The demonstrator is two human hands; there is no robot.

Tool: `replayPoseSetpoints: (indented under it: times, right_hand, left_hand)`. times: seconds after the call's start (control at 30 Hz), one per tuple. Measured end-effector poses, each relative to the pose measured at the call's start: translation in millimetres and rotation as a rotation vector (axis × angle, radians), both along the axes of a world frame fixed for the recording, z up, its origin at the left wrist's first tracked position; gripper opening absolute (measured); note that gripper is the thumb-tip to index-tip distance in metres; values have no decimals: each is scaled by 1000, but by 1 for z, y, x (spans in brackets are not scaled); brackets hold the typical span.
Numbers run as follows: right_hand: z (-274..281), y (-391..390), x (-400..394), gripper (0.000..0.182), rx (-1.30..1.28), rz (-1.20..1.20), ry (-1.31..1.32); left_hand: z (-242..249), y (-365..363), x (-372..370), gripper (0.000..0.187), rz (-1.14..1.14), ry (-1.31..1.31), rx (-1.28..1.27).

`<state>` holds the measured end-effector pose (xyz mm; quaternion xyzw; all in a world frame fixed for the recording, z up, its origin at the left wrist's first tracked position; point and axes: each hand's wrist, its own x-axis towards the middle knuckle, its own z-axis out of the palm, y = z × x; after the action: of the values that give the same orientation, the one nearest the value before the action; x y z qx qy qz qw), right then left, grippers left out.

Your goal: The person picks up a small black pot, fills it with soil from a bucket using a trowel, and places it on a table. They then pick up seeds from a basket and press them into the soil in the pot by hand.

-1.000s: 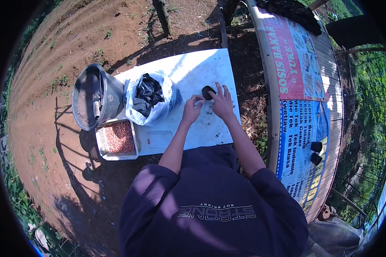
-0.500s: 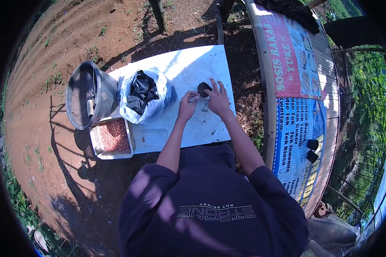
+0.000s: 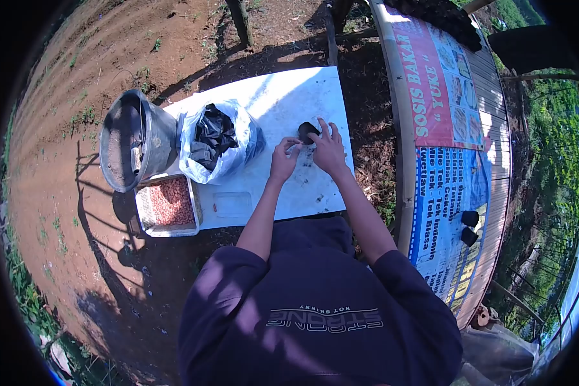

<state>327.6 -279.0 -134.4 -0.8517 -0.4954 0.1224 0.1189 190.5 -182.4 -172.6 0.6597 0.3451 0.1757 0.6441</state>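
Note:
A small black pot or bag (image 3: 307,132) stands on the white table (image 3: 283,199), between my two hands. My right hand (image 3: 328,149) is at its right side, with the fingers spread and the thumb at the pot's edge. Just left of the pot is my left hand (image 3: 286,157), its fingers bent and their tips near the lower edge; whether they pinch anything is too small to tell. Dark crumbs lie on the table around the pot.
On the left stand a dark bucket (image 3: 157,138) of soil, a clear plastic bag (image 3: 241,145) with black bags inside, and a tray (image 3: 195,226) of reddish seeds or nuts. At right is a wooden platform with a banner (image 3: 424,83) and two black pots (image 3: 469,219).
The view has shifted very slightly. My left hand has moved slightly right along with the scene, and both hands remain around the black pot.

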Motion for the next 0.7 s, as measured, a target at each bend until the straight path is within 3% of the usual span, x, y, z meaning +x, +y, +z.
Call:
replayPoseSetpoints:
  times: [0.57, 0.7]
  right_hand:
    - [8, -1, 3, 52, -55, 10, 27]
    - [4, -3, 4, 48, 138, -88, 73]
  left_hand:
    - [2, -1, 0, 16, 3, 25, 38]
    - [2, 0, 1, 17, -5, 28, 53]
